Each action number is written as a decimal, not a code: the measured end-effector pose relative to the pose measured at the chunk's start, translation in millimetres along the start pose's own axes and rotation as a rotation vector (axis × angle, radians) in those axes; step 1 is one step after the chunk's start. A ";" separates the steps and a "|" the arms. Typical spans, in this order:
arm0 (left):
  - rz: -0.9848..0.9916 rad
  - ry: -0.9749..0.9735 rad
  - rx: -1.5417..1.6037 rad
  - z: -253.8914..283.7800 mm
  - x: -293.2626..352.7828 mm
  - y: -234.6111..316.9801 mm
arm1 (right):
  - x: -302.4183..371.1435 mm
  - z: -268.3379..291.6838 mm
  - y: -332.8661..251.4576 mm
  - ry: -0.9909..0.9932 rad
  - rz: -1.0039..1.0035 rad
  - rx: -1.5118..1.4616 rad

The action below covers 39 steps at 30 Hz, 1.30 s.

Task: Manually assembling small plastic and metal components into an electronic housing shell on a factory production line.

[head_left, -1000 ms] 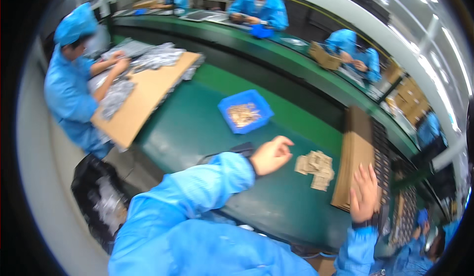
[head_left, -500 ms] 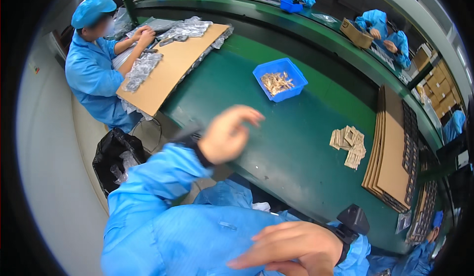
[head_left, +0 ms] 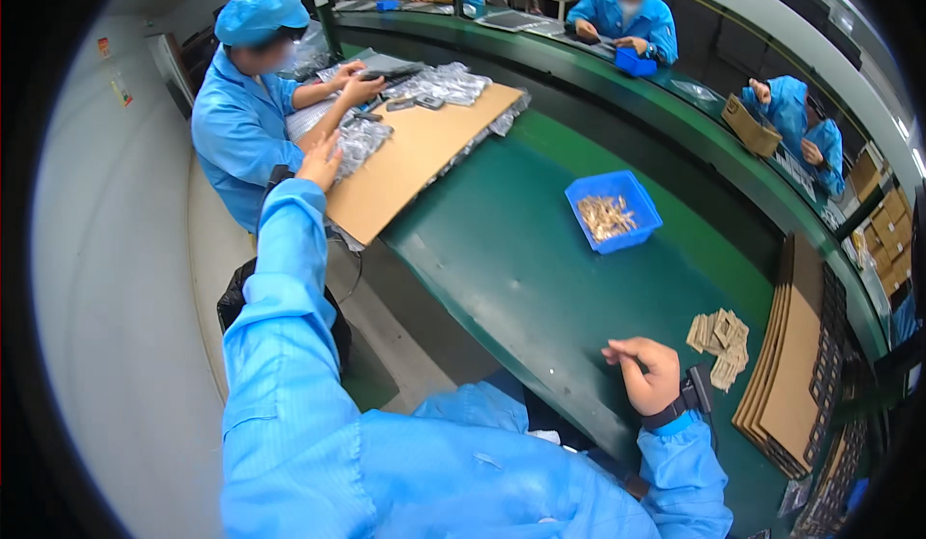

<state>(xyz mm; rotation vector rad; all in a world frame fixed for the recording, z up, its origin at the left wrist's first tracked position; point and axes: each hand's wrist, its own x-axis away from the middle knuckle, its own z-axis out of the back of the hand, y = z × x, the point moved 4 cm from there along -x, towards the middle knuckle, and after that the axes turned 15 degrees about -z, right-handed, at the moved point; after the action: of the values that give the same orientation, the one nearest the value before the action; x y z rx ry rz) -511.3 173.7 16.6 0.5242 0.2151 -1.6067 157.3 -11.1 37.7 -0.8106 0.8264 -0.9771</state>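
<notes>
My left hand (head_left: 320,163) reaches out to the far left with its fingers stretched. It is at the edge of a pile of clear plastic-bagged parts (head_left: 361,145) on a cardboard sheet (head_left: 439,148); whether it touches them I cannot tell. My right hand (head_left: 651,375) hovers over the near edge of the green table (head_left: 502,269). Its fingers are loosely bent, thumb apart, and nothing shows in them. Beyond it lies a small heap of flat, light-brown pieces (head_left: 721,341). A blue bin (head_left: 632,238) holds many small gold-coloured parts (head_left: 606,217).
A co-worker (head_left: 246,119) in blue sits left of the cardboard, holding a dark object (head_left: 391,73). Stacked cardboard sheets (head_left: 781,370) and black trays (head_left: 831,346) stand at the right. Below my left arm is a black-lined bin (head_left: 236,293). Other people work across the table.
My left hand has swung far left to the bagged parts. My right hand has risen from in front of my body to the table edge. The view has shifted left.
</notes>
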 end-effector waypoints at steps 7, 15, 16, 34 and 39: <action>0.037 -0.206 -0.018 -8.8 -14.2 41.1 | -3.2 -10.8 28.1 0.028 -0.100 0.011; -0.116 -0.356 -0.136 -14.2 -13.0 109.3 | -18.3 -14.4 33.5 -0.008 -0.252 -0.047; -0.192 -0.352 -0.096 -14.5 -9.5 122.4 | -18.7 -14.5 33.5 -0.010 -0.264 -0.049; -0.788 -0.476 0.187 -35.9 90.7 377.8 | -8.7 -7.8 30.8 -0.015 -0.244 0.013; -1.104 -0.503 0.429 -37.7 125.5 456.9 | -10.9 3.9 21.8 0.148 -0.030 0.143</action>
<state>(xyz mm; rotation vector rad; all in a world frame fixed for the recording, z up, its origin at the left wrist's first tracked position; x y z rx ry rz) -59.6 26.2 4.4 0.2947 -0.2929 -2.8349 165.2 7.1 23.0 -0.6354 0.8624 -1.1199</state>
